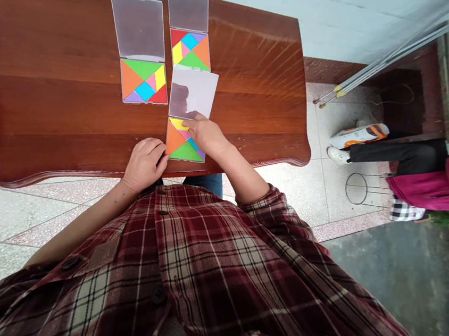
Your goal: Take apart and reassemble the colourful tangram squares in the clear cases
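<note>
Three open clear cases with coloured tangram pieces lie on a brown wooden table (56,91). The nearest tangram case (182,150) sits at the table's front edge, its clear lid (193,94) folded open away from me. My right hand (206,134) rests on top of its pieces, fingers curled and pressing near the yellow piece. My left hand (145,162) is curled against the case's left side, fingertips touching the orange piece. A second tangram case (143,81) lies to the left and a third tangram case (190,49) behind, both with lids open.
The table's front edge is close to my plaid shirt. On the tiled floor to the right sit a person in a pink top (448,181), a wire stand (361,189), an orange and white bag (360,135) and metal poles (379,66).
</note>
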Demonstrator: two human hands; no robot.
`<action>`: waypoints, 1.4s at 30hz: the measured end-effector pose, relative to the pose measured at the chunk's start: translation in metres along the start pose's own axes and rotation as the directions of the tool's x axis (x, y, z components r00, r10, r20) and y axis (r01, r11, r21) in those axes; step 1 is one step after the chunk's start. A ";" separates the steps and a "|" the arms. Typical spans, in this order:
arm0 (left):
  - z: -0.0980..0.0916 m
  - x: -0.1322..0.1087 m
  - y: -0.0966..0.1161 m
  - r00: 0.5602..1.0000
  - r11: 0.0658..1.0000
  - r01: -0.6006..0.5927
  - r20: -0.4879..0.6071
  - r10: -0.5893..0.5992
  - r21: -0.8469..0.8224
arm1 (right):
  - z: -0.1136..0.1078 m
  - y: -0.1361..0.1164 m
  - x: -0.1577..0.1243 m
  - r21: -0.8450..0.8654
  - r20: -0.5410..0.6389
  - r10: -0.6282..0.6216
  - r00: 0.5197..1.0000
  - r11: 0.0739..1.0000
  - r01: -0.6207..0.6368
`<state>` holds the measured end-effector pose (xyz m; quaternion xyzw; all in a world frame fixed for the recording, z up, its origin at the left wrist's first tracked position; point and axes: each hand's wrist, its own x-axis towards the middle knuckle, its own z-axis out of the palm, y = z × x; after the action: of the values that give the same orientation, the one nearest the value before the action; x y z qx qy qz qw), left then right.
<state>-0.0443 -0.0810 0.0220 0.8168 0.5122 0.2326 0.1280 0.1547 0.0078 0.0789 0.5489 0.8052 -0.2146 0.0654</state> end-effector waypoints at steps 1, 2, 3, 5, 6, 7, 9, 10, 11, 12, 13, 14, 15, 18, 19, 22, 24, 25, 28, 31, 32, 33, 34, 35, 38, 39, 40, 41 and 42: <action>0.000 0.000 0.000 1.000 1.000 0.001 -0.001 -0.001 0.004 | 0.000 0.000 0.000 0.000 0.000 0.004 1.000 1.000 -0.004; 0.000 0.000 0.000 1.000 1.000 0.002 0.000 -0.002 0.006 | 0.000 -0.001 -0.001 0.000 -0.001 0.008 1.000 1.000 -0.008; 0.000 0.000 0.000 1.000 1.000 0.004 0.000 -0.004 0.007 | 0.000 -0.001 -0.001 0.002 -0.003 0.009 1.000 1.000 -0.009; -0.001 0.001 0.000 1.000 1.000 0.007 0.001 -0.007 0.008 | 0.000 -0.002 -0.001 0.013 -0.003 0.005 1.000 1.000 -0.005; -0.001 0.001 0.000 1.000 1.000 0.007 0.002 -0.007 0.010 | 0.001 -0.002 0.000 0.022 -0.003 0.001 1.000 1.000 -0.001; -0.001 0.001 0.000 1.000 1.000 0.006 0.003 -0.006 0.013 | 0.001 -0.001 -0.001 0.034 -0.009 -0.005 1.000 0.999 0.006; -0.001 0.001 0.000 1.000 1.000 0.008 0.004 -0.008 0.017 | 0.001 0.003 -0.002 0.066 -0.050 -0.027 0.998 0.997 0.030; -0.001 0.001 0.000 1.000 1.000 0.009 0.006 -0.009 0.019 | 0.001 0.007 -0.004 0.089 -0.088 -0.038 0.995 0.995 0.046; -0.001 0.001 0.000 1.000 1.000 0.010 0.008 -0.010 0.020 | 0.001 0.012 -0.006 0.116 -0.137 -0.045 0.989 0.991 0.061; -0.002 0.001 0.000 1.000 1.000 0.011 0.009 -0.011 0.020 | 0.001 0.017 -0.009 0.147 -0.188 -0.046 0.981 0.986 0.075; -0.002 0.001 0.000 1.000 1.000 0.011 0.011 -0.011 0.019 | 0.002 0.023 -0.012 0.178 -0.234 -0.039 0.971 0.981 0.082; -0.002 0.001 0.000 1.000 1.000 0.012 0.010 -0.013 0.016 | 0.003 0.029 -0.016 0.209 -0.271 -0.024 0.962 0.974 0.083; -0.002 0.001 0.001 1.000 1.000 0.015 0.009 -0.015 0.012 | 0.006 0.035 -0.021 0.239 -0.298 -0.005 0.955 0.968 0.079; -0.001 0.001 0.001 1.000 1.000 0.022 0.004 -0.022 0.001 | 0.019 0.051 -0.034 0.321 -0.337 0.044 0.940 0.944 0.071; -0.001 0.001 0.000 1.000 1.000 0.024 0.007 -0.024 0.000 | 0.024 0.055 -0.038 0.349 -0.352 0.063 0.934 0.934 0.069; -0.001 0.001 0.000 1.000 1.000 0.025 0.012 -0.025 -0.001 | 0.044 0.062 -0.045 0.439 -0.423 0.162 0.891 0.897 0.046; -0.002 0.001 -0.001 1.000 1.000 0.026 0.012 -0.026 0.001 | 0.057 0.064 -0.046 0.486 -0.478 0.235 0.846 0.873 0.032; -0.002 0.001 -0.001 1.000 1.000 0.026 0.012 -0.026 0.002 | 0.062 0.064 -0.045 0.501 -0.504 0.260 0.823 0.865 0.033; -0.003 0.002 -0.002 1.000 1.000 0.019 0.014 -0.019 0.005 | 0.071 0.061 -0.043 0.502 -0.565 0.280 0.776 0.863 0.055; -0.003 0.002 -0.003 1.000 1.000 0.010 -0.003 -0.010 0.015 | 0.073 0.058 -0.043 0.486 -0.581 0.268 0.768 0.872 0.063; -0.003 0.001 -0.004 1.000 1.000 0.007 -0.009 -0.007 0.021 | 0.073 0.058 -0.043 0.486 -0.580 0.268 0.769 0.872 0.062; -0.002 0.001 -0.005 1.000 1.000 0.004 -0.013 -0.004 0.028 | 0.073 0.057 -0.043 0.487 -0.582 0.269 0.768 0.871 0.064; -0.002 0.000 -0.005 1.000 0.999 0.001 -0.012 -0.001 0.032 | 0.073 0.057 -0.043 0.488 -0.586 0.269 0.764 0.870 0.068; -0.003 0.000 -0.005 1.000 0.999 0.001 -0.009 -0.001 0.034 | 0.073 0.057 -0.043 0.486 -0.592 0.267 0.760 0.871 0.073; -0.004 0.003 -0.006 1.000 1.000 0.015 -0.003 -0.015 0.026 | 0.073 0.057 -0.042 0.478 -0.600 0.261 0.756 0.875 0.076; -0.005 0.006 -0.006 1.000 1.000 0.018 -0.003 -0.018 0.021 | 0.073 0.056 -0.042 0.476 -0.598 0.262 0.757 0.876 0.073; -0.006 0.010 -0.005 1.000 1.000 0.016 -0.003 -0.016 0.018 | 0.074 0.056 -0.041 0.476 -0.597 0.263 0.758 0.876 0.071; -0.007 0.016 -0.005 1.000 1.000 0.007 0.001 -0.007 0.018 | 0.074 0.056 -0.041 0.478 -0.596 0.263 0.759 0.875 0.072; -0.007 0.023 -0.004 1.000 1.000 -0.008 0.006 0.008 0.020 | 0.075 0.056 -0.041 0.480 -0.597 0.260 0.759 0.874 0.078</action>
<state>-0.0424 -0.0588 0.0325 0.8208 0.5109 0.2254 0.1205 0.2117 -0.0409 0.0102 0.6271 0.6705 -0.2006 -0.3420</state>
